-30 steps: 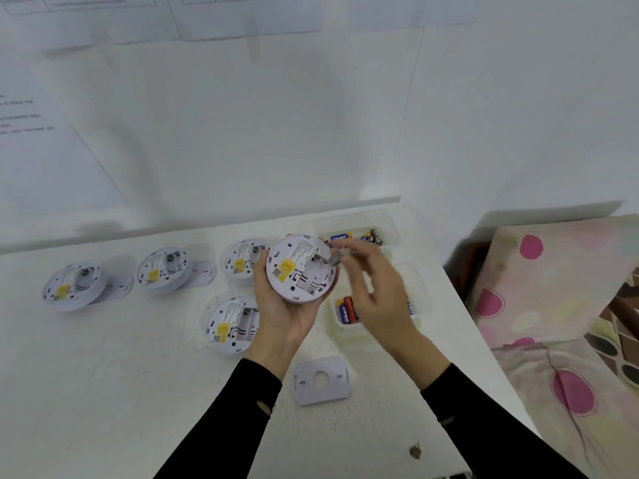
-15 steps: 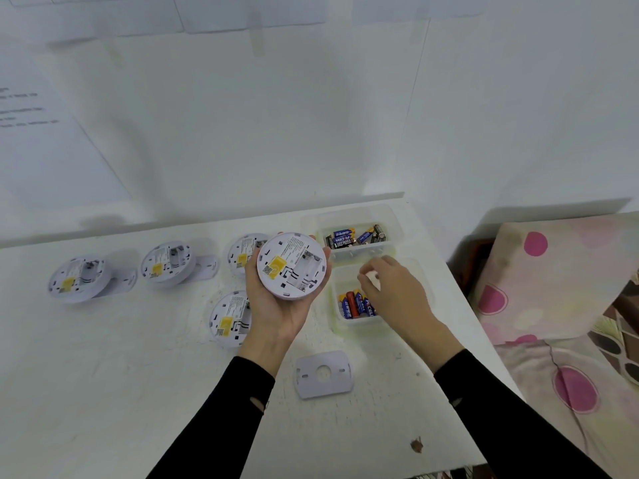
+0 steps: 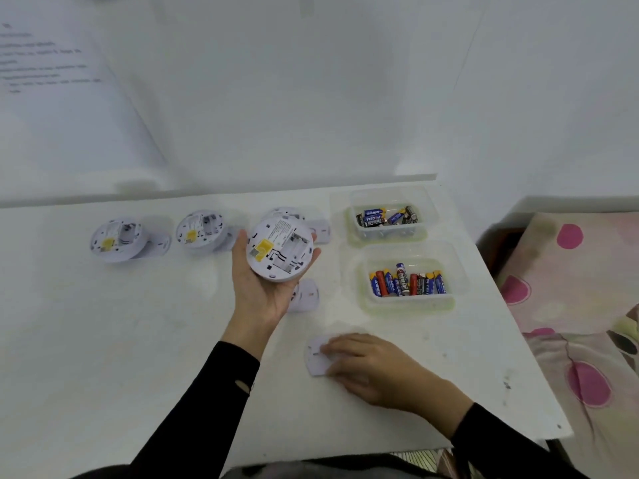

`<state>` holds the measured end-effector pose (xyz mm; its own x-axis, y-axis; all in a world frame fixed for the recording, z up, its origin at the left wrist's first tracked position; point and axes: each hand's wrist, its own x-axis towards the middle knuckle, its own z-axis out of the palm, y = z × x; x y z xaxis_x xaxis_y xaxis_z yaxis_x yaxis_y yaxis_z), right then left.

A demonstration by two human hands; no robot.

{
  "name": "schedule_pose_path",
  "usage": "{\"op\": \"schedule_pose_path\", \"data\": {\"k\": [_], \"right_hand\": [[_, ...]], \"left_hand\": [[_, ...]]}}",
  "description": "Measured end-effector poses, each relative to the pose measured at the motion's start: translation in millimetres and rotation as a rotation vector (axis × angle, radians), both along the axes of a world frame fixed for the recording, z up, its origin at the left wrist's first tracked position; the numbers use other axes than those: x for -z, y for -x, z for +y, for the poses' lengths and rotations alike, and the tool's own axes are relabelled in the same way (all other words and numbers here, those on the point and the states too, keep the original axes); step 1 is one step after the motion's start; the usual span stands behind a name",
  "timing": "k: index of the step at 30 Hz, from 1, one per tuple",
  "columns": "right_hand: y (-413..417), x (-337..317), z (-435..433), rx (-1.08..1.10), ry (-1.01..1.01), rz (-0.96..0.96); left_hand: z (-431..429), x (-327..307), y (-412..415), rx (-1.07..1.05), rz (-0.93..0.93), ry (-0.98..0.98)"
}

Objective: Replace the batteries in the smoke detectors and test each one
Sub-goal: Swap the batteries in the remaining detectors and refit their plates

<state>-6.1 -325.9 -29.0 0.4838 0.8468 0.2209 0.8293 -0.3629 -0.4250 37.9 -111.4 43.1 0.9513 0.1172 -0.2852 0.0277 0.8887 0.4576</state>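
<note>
My left hand (image 3: 257, 295) holds a round white smoke detector (image 3: 280, 250) above the table, back side up, with a yellow sticker and an open battery bay showing. My right hand (image 3: 370, 369) lies on the table nearer to me, its fingers closed over a white mounting plate (image 3: 315, 361). Two clear containers of batteries stand to the right: a far container (image 3: 390, 194) and a near container (image 3: 411, 303). A further detector (image 3: 306, 295) is partly hidden under my left hand.
Two more detectors (image 3: 116, 240) (image 3: 200, 231) rest back-up at the left on their plates, and a third (image 3: 285, 211) sits behind the held one. The white table (image 3: 103, 340) ends at the right beside a pink-spotted blanket (image 3: 584, 305). A white wall rises behind.
My right hand left the held detector's battery bay, passed over the near battery container, and came down onto the mounting plate. My left hand kept the detector and tilted it slightly.
</note>
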Motion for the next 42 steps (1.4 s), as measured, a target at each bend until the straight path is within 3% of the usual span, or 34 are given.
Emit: {"op": "schedule_pose_path", "data": {"k": [6, 12, 17, 22, 28, 31, 37, 42], "right_hand": [[11.8, 7.2, 76.1, -0.115, -0.034, -0.131], [15.9, 11.9, 161.5, -0.19, -0.097, -0.149], [1.8, 21.2, 224.3, -0.151, -0.122, -0.133], [-21.1, 18.6, 276.1, -0.086, -0.124, -0.12], [-34.6, 13.2, 312.9, -0.01, -0.159, -0.048], [-36.1, 18.3, 306.1, 0.149, -0.253, 0.023], [-34.8, 16.1, 291.1, 0.313, -0.151, 0.308], [-35.7, 15.2, 292.3, 0.31, -0.121, 0.338]], "left_hand": [[72.1, -3.6, 28.2, -0.145, 0.016, -0.053], [165.7, -4.4, 57.1, -0.251, 0.172, -0.18], [227.7, 10.5, 73.2, -0.181, 0.207, -0.446], [266.3, 33.6, 86.6, -0.111, 0.384, -0.702], [288.2, 42.5, 89.9, -0.04, 0.443, -0.848], [295.7, 46.8, 85.6, -0.05, 0.498, -0.919], [297.2, 47.1, 79.7, -0.048, 0.516, -1.051], [301.0, 47.5, 86.4, -0.014, 0.5, -1.126]]}}
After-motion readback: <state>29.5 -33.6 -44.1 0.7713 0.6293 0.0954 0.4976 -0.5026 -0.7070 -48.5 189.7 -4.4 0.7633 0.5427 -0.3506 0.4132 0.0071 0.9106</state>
